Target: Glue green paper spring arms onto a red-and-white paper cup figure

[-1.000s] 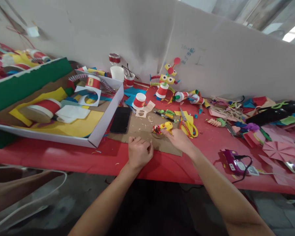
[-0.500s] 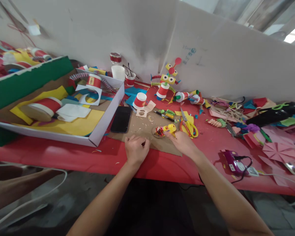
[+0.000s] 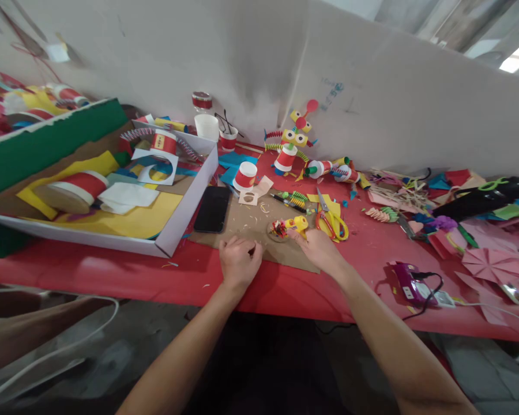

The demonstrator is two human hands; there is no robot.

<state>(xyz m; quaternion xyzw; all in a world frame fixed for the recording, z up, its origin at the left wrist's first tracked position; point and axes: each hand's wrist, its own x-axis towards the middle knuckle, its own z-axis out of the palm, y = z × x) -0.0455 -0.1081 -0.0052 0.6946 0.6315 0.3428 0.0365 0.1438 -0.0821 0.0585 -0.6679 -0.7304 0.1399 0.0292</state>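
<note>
My left hand (image 3: 241, 262) rests at the front edge of the brown cardboard sheet (image 3: 292, 260), its fingers curled in. Whatever may be inside them is hidden. My right hand (image 3: 322, 249) reaches over the sheet's right side, with its fingers closed at a small yellow paper roll (image 3: 298, 223); some fingers are out of sight. Just left of the roll lies a small round dish of red and multicoloured bits (image 3: 278, 229). Yellow-handled scissors (image 3: 331, 223) lie beyond my right hand. Behind the dish are a black pen (image 3: 285, 202) and folded green-and-yellow paper strips (image 3: 298, 199).
A white-walled box (image 3: 190, 193) of paper and cups stands left, beside a black phone (image 3: 212, 210). An upturned red-and-white cup (image 3: 245, 176) and a paper-cup figure (image 3: 286, 157) stand behind. Right are a purple device (image 3: 409, 283) with cables and a black bottle (image 3: 488, 199).
The view has shifted very slightly. Both hands and the things around them stay nearly where they were.
</note>
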